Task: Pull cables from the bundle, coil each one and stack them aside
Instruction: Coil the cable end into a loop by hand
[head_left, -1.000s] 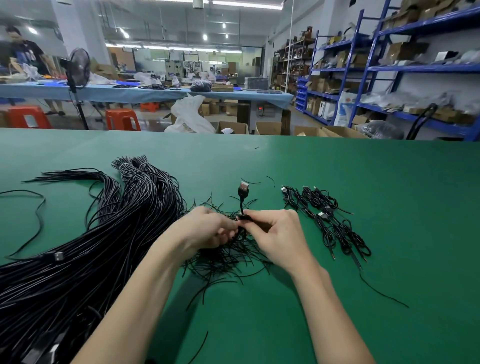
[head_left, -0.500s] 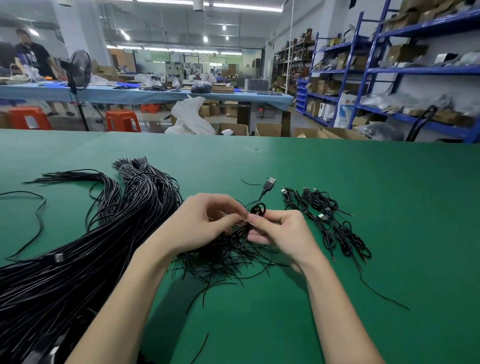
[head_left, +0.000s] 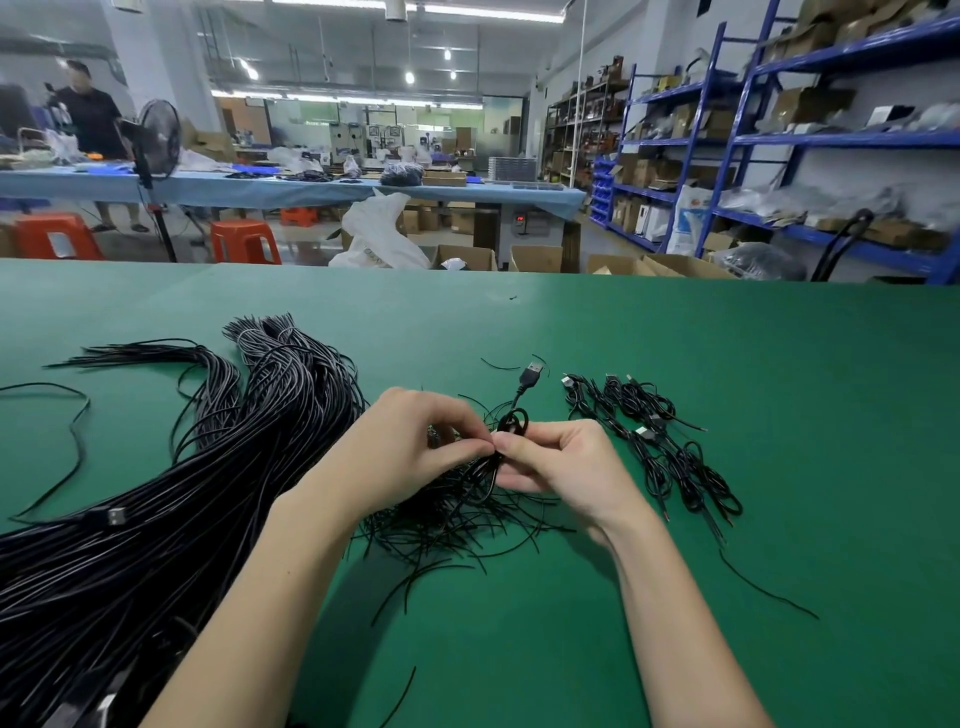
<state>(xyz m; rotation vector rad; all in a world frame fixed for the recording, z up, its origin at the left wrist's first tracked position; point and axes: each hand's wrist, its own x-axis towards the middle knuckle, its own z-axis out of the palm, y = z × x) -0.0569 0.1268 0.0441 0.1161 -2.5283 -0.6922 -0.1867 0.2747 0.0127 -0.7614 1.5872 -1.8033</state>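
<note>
1. At the centre of the green table (head_left: 675, 338), we pinched one coiled cable (head_left: 511, 423) between our left hand (head_left: 415, 447) and right hand (head_left: 561, 467), fingertips meeting so the loops could not spring open.
2. Its plug (head_left: 532, 371) stuck out toward twelve o'clock.
3. We kept the bundle (head_left: 156, 519) at nine o'clock for pulling, and the finished coils (head_left: 654, 441) at three o'clock.
</note>
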